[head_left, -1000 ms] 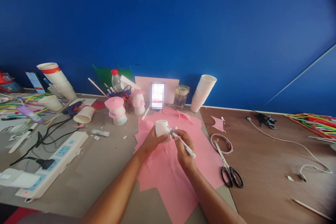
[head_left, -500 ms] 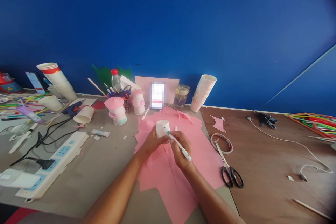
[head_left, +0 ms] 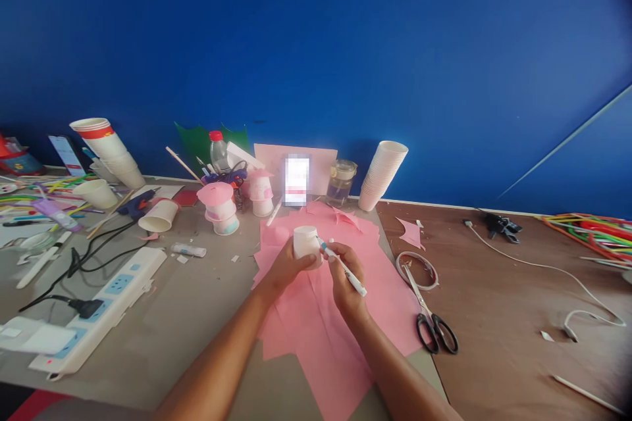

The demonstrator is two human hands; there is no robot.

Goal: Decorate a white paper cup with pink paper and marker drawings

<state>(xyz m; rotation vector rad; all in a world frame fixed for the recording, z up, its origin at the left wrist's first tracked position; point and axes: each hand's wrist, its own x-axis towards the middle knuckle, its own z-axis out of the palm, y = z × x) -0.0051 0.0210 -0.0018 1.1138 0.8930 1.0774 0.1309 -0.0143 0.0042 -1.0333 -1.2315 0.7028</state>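
Our left hand [head_left: 295, 264] is wrapped around a white paper cup [head_left: 305, 245], held over the pink paper sheets [head_left: 316, 342] before us. Our right hand [head_left: 349, 277] grips a white marker [head_left: 347, 272], its tip at the cup's right side; whether it touches, we cannot tell. To our right lie black-handled scissors [head_left: 425, 309], blades over a tape roll [head_left: 435, 278].
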